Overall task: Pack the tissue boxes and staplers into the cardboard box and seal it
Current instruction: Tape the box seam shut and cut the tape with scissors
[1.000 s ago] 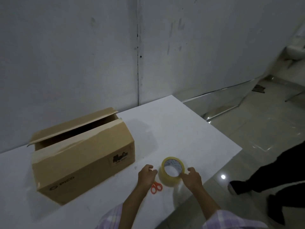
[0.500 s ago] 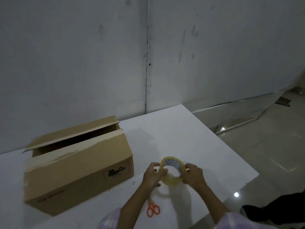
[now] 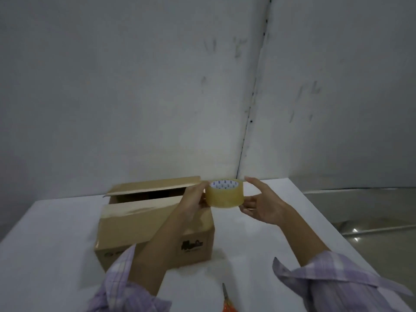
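A brown cardboard box (image 3: 144,224) stands on the white table (image 3: 45,255), its near top flap folded down and its far flap raised, leaving a dark gap. What lies inside is hidden. I hold a roll of clear yellowish packing tape (image 3: 225,194) in the air above the box's right end. My left hand (image 3: 195,197) grips the roll's left side. My right hand (image 3: 262,204) holds its right side with fingers curved around it.
Orange-handled scissors (image 3: 227,301) lie at the table's near edge, between my forearms. A grey wall stands right behind the table. The table's right edge drops to a shiny tiled floor (image 3: 371,221).
Both hands lifted the tape roll off the table and carried it up and toward the box. The view turned left, so the scissors now sit at the bottom edge.
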